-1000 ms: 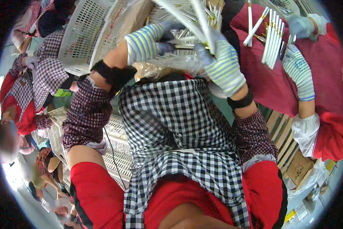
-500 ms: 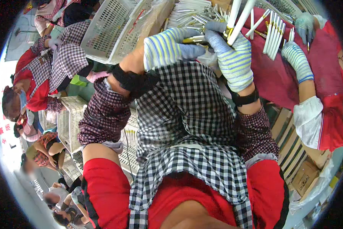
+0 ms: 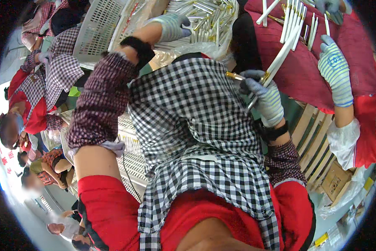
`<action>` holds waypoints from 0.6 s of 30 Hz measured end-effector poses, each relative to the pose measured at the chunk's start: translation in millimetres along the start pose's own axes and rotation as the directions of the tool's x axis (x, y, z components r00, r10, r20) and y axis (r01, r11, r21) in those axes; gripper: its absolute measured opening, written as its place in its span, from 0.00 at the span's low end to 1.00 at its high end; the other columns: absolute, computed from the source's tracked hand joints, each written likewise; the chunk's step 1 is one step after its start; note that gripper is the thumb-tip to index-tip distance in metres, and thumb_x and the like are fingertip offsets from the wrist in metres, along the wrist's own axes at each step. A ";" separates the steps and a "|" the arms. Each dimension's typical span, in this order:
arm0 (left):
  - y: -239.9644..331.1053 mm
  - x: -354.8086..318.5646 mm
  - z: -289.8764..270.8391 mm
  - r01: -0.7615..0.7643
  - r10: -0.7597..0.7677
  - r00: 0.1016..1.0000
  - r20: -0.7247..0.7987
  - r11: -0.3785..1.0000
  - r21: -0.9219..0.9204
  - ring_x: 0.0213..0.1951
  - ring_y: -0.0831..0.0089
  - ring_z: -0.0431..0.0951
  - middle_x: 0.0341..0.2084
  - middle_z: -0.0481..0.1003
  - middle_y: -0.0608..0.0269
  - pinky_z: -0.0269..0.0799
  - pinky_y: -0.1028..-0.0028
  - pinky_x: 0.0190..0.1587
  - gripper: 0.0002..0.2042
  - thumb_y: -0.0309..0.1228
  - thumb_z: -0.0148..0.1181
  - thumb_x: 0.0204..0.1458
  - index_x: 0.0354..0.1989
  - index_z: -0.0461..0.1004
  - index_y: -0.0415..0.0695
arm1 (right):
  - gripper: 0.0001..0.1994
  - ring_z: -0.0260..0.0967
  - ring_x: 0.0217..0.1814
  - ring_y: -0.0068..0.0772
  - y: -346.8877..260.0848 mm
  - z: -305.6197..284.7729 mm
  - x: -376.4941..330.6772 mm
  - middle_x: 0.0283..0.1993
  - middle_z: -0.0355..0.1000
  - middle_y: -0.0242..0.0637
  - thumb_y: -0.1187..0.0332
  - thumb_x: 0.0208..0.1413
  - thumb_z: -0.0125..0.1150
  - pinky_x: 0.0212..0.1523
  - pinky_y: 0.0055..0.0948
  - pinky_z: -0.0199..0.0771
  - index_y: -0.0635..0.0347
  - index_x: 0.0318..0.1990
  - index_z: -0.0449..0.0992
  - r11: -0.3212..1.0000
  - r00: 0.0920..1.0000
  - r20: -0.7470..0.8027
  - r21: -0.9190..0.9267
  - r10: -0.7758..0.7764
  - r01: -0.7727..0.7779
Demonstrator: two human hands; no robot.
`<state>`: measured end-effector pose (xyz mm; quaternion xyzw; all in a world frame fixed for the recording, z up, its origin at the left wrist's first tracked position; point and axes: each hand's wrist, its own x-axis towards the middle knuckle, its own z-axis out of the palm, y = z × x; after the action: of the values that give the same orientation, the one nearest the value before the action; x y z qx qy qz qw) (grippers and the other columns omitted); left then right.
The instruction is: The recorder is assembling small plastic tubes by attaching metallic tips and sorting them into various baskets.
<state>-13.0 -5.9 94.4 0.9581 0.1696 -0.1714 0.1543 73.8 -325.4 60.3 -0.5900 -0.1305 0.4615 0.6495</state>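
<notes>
My left hand (image 3: 173,28), in a striped knit glove, reaches over a plastic-lined bin (image 3: 225,47) heaped with slim white-handled sticks (image 3: 211,21) that have metal ends. Its fingers are apart, with nothing seen between them. My right hand (image 3: 268,100), in a matching glove with greyish fingertips, is closed around a few white-handled brushes (image 3: 280,58) with gold-coloured ferrules. Their long handles point up and to the right. A shorter gold-and-brown end (image 3: 234,75) sticks out leftward from the same fingers. My right hand is beside my checked apron.
At right, a co-worker's gloved hand (image 3: 336,71) is by a thin white stick, over a dark red cloth (image 3: 296,83) bearing a row of white-handled sticks (image 3: 292,21). A white plastic crate (image 3: 98,29) stands at upper left. Wooden slats (image 3: 313,142) and a cardboard box (image 3: 336,180) lie lower right.
My hands have separated: the left has moved up and left over the bin, the right down, carrying the white-handled brushes. The view has shifted, showing more of the bin.
</notes>
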 end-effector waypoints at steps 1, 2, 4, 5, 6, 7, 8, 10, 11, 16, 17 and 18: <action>6.3 13.8 3.5 -0.007 0.007 1.000 0.006 1.000 -0.008 0.44 0.56 0.75 0.42 0.74 0.45 0.68 0.64 0.48 0.23 0.46 0.55 0.49 0.47 0.70 0.41 | 0.14 0.72 0.35 0.27 3.2 -2.1 -2.8 0.34 0.74 0.37 0.70 0.51 0.60 0.39 0.26 0.74 0.67 0.44 0.72 0.999 0.999 0.022 0.001 0.033 -0.033; 14.5 28.9 7.1 0.036 -0.041 0.996 0.076 0.997 0.067 0.44 0.55 0.75 0.41 0.74 0.45 0.69 0.64 0.47 0.24 0.46 0.55 0.49 0.48 0.70 0.40 | 0.11 0.72 0.36 0.27 5.5 0.0 -4.4 0.36 0.75 0.38 0.72 0.50 0.61 0.39 0.25 0.74 0.66 0.41 0.74 0.997 1.000 -0.022 -0.073 -0.013 0.012; 25.2 57.7 15.2 0.075 -0.094 0.986 0.139 0.988 0.136 0.44 0.55 0.75 0.41 0.74 0.44 0.69 0.64 0.47 0.25 0.47 0.54 0.49 0.49 0.69 0.39 | 0.09 0.70 0.38 0.22 8.2 6.3 -8.9 0.37 0.75 0.33 0.73 0.52 0.59 0.42 0.22 0.71 0.62 0.41 0.76 0.999 1.000 -0.004 -0.027 -0.017 0.017; 25.7 73.4 26.8 0.049 -0.064 0.987 0.145 0.994 0.101 0.44 0.54 0.75 0.40 0.74 0.45 0.69 0.64 0.47 0.26 0.48 0.54 0.48 0.49 0.69 0.39 | 0.09 0.70 0.39 0.22 9.1 8.5 -10.1 0.38 0.75 0.33 0.74 0.51 0.60 0.43 0.22 0.71 0.62 0.41 0.76 0.999 1.000 -0.014 -0.045 -0.012 0.012; 26.5 89.4 40.3 0.022 -0.032 0.988 0.150 0.998 0.064 0.43 0.53 0.75 0.40 0.75 0.46 0.69 0.63 0.47 0.26 0.48 0.53 0.48 0.49 0.69 0.39 | 0.09 0.70 0.39 0.21 11.8 10.9 -10.6 0.38 0.75 0.32 0.75 0.51 0.60 0.42 0.22 0.70 0.62 0.41 0.76 0.998 0.999 -0.015 -0.062 -0.028 0.027; 26.7 110.5 63.1 0.064 -0.073 0.988 0.135 0.996 0.068 0.42 0.51 0.75 0.41 0.75 0.47 0.69 0.63 0.47 0.26 0.49 0.53 0.49 0.47 0.71 0.38 | 0.09 0.70 0.39 0.21 7.6 17.6 -13.6 0.38 0.74 0.32 0.75 0.50 0.61 0.42 0.22 0.70 0.62 0.40 0.76 0.995 0.997 -0.041 -0.077 -0.063 0.060; 5.5 134.2 102.4 0.082 -0.088 0.988 0.126 0.995 0.054 0.42 0.51 0.75 0.41 0.75 0.47 0.69 0.63 0.47 0.26 0.49 0.53 0.49 0.47 0.71 0.38 | 0.09 0.69 0.39 0.21 5.8 25.9 -14.1 0.38 0.74 0.31 0.75 0.50 0.61 0.42 0.22 0.70 0.62 0.40 0.76 0.997 0.998 -0.033 -0.068 -0.051 0.049; -49.4 163.7 177.6 -0.046 0.053 0.993 0.106 0.997 -0.068 0.38 0.53 0.75 0.39 0.76 0.48 0.70 0.64 0.43 0.24 0.47 0.54 0.49 0.44 0.73 0.38 | 0.09 0.69 0.39 0.20 -0.2 42.0 -12.3 0.37 0.73 0.31 0.75 0.50 0.61 0.41 0.21 0.69 0.62 0.40 0.76 1.000 1.000 0.001 -0.027 0.015 -0.015; -111.0 157.6 203.3 -0.075 0.085 0.993 0.082 0.991 -0.111 0.35 0.54 0.75 0.38 0.76 0.49 0.70 0.64 0.41 0.23 0.46 0.55 0.49 0.43 0.73 0.38 | 0.08 0.68 0.38 0.20 -0.2 51.0 -11.0 0.36 0.73 0.31 0.75 0.50 0.62 0.41 0.21 0.69 0.62 0.39 0.76 1.000 1.000 0.024 -0.002 0.005 -0.005; 11.1 122.9 81.5 0.081 -0.049 0.966 0.254 0.990 -0.117 0.37 0.53 0.75 0.37 0.77 0.51 0.69 0.64 0.43 0.16 0.30 0.52 0.48 0.46 0.73 0.41 | 0.09 0.68 0.38 0.21 -12.3 30.1 -1.8 0.36 0.72 0.30 0.75 0.50 0.61 0.40 0.21 0.68 0.62 0.40 0.75 0.964 0.970 -0.099 -0.171 -0.221 0.202; 3.9 115.7 82.0 0.094 -0.064 0.965 0.255 0.990 -0.108 0.37 0.53 0.75 0.37 0.77 0.51 0.69 0.64 0.43 0.16 0.30 0.52 0.48 0.46 0.73 0.41 | 0.09 0.68 0.38 0.21 -18.2 33.0 -0.3 0.36 0.72 0.30 0.75 0.50 0.61 0.40 0.21 0.68 0.62 0.40 0.75 0.966 0.971 -0.089 -0.160 -0.221 0.205; -5.9 109.5 84.7 0.234 -0.154 0.956 0.252 0.915 -0.330 0.29 0.57 0.75 0.32 0.76 0.52 0.69 0.63 0.34 0.15 0.35 0.52 0.49 0.41 0.74 0.40 | 0.09 0.68 0.38 0.21 -24.3 35.0 1.4 0.36 0.72 0.31 0.75 0.50 0.60 0.40 0.21 0.68 0.63 0.41 0.74 0.968 0.969 -0.095 -0.131 -0.227 0.214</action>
<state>58.1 -0.8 -24.4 0.8676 0.2743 -0.2576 0.3250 60.4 -298.8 90.7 -0.6339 -0.1871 0.3448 0.6665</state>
